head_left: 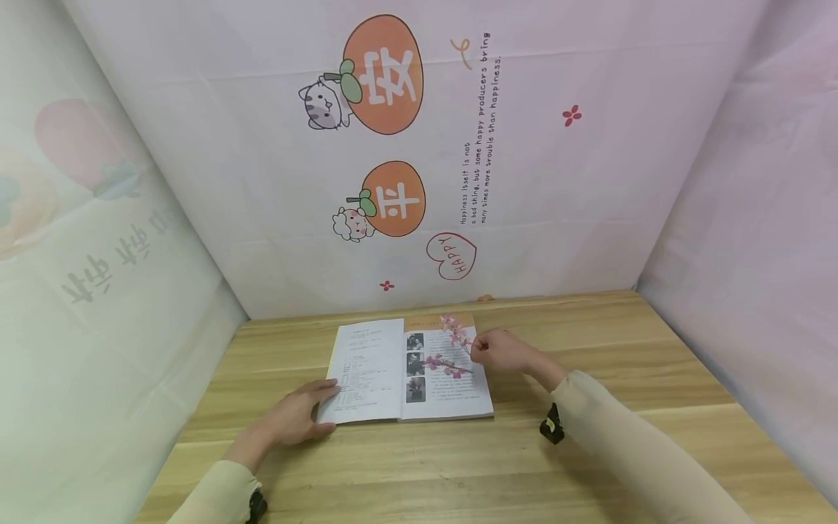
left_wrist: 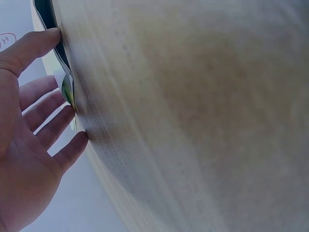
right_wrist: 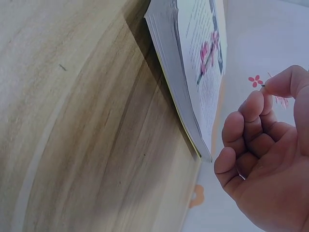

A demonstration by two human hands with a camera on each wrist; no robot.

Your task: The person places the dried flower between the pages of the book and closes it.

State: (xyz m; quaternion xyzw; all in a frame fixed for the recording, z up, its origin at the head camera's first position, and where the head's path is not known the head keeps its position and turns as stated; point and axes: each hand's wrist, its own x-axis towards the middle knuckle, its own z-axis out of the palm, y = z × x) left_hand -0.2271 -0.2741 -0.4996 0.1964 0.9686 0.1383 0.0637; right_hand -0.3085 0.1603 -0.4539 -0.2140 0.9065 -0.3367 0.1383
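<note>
An open book (head_left: 369,371) lies on the wooden table, text on its left page, small photos and text on its right. One pink flower sprig (head_left: 447,366) rests on the right page, its dark stem toward the right edge; the right wrist view shows this lying sprig (right_wrist: 208,55) too. My right hand (head_left: 503,351), just over the page's right edge, pinches the stem of a second pink flower sprig (head_left: 453,329) between thumb and forefinger. At the book's left edge my left hand (head_left: 297,416) rests with fingers spread, fingertips touching the page and thumb near the lower corner.
The wooden table (head_left: 419,473) runs up to a printed white cloth backdrop (head_left: 556,204). Cloth walls stand at the left (head_left: 131,349) and right (head_left: 753,255). A dark device (head_left: 552,425) is worn at the right wrist.
</note>
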